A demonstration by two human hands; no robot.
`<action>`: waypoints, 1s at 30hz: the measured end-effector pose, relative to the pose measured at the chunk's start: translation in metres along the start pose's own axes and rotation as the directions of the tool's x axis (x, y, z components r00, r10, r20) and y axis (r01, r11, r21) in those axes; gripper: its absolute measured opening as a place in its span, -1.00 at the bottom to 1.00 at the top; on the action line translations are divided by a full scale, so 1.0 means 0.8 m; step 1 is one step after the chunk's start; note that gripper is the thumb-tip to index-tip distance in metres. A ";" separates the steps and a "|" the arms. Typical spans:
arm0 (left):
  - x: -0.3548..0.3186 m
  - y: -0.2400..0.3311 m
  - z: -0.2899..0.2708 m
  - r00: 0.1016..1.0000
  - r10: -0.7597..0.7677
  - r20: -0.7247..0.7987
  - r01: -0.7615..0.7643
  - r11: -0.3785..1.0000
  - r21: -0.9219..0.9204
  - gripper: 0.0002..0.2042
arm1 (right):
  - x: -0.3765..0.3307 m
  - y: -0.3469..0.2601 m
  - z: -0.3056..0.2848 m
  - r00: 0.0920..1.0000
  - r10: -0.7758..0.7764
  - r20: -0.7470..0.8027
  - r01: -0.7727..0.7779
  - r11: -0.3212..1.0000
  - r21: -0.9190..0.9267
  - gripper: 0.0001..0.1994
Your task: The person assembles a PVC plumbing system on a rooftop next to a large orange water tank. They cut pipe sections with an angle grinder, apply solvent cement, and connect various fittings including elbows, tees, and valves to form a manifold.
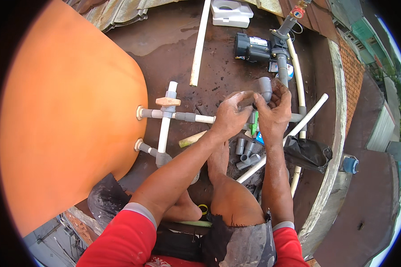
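A grey pipe elbow [265, 87] shows between the thumb and curled fingers of my right hand [273, 109], its mouth facing away from me. My left hand [232, 114] is closed right beside it, fingertips meeting my right thumb; whatever they pinch is hidden. Just below my hands sits a green valve handle [254, 123] on the pipe line. Further left, a white pipe with grey couplings [185, 116] runs out from the orange tank [75, 111]. A valve with a tan handle [168, 102] stands on that line.
A dark pump [253, 48] with grey piping stands at the far right, near a white foam tray [231, 13]. Loose grey fittings [248, 155], a white pipe [314, 111] and a black plastic bag [308, 153] lie close by. A ledge [329, 178] borders the right side.
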State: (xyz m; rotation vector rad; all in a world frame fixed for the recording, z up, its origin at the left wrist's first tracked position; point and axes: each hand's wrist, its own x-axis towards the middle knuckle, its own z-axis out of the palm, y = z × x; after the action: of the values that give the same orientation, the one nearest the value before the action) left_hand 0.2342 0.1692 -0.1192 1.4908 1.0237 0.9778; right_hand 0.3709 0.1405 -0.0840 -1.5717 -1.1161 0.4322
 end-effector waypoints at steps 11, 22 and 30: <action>0.007 -0.008 0.013 0.992 0.124 -0.004 -0.124 0.992 0.034 -0.64 | -0.016 0.004 0.007 0.992 -0.107 -0.065 0.100 0.990 -0.094 -0.27; 0.017 -0.019 0.005 0.932 0.361 0.014 -0.350 0.894 0.279 -0.68 | -0.022 0.001 0.001 0.998 -0.056 -0.022 0.054 0.995 -0.081 -0.26; 0.012 -0.030 0.010 0.909 0.418 -0.002 -0.400 0.872 0.282 -0.63 | -0.023 0.006 0.000 0.995 -0.095 -0.007 0.093 0.991 -0.098 -0.29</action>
State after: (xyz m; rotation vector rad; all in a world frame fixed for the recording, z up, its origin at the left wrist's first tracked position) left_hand 0.2420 0.1781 -0.1434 1.9757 0.9329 1.2216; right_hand 0.3639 0.1256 -0.0938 -1.5968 -1.2125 0.3088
